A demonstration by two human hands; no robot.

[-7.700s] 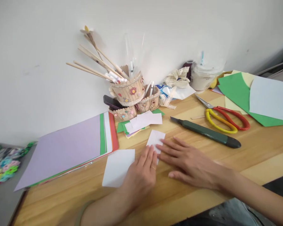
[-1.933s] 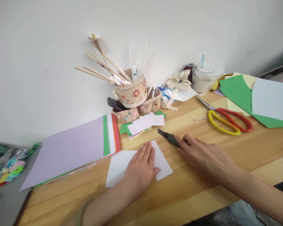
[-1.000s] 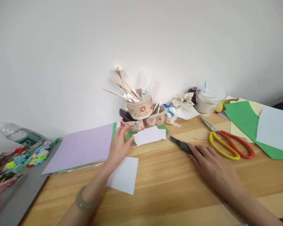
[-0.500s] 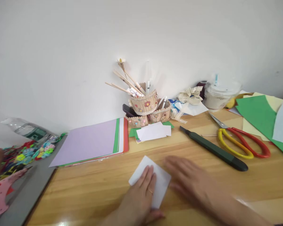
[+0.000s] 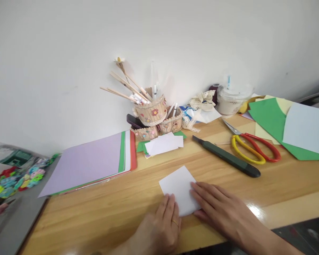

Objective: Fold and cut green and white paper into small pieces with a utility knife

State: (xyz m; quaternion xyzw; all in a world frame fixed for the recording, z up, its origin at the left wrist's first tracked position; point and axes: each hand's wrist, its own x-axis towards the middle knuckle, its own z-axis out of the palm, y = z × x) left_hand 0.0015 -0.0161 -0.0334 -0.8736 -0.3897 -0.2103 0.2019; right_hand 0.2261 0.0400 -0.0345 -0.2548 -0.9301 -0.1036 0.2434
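Observation:
A white square of paper lies tilted on the wooden table in front of me. The fingertips of my left hand, which wears a thin ring, rest on its lower left edge. That thumb is hidden from sight. Against the paper's right edge lie the outstretched fingers of my right hand, with its thumb close to the lower right corner. Both hands look open, fingers laid along the sheet rather than wrapped round it.
Behind lie white paper strips, a dark green craft knife and red-and-yellow scissors. Coloured sheets are stacked at left and spread at right. Decorated pen holders and a plastic cup stand by the wall.
The paper has turned on the table. My right hand has come onto its right edge, and my left hand has slid from its middle to the lower left edge. The view has shifted.

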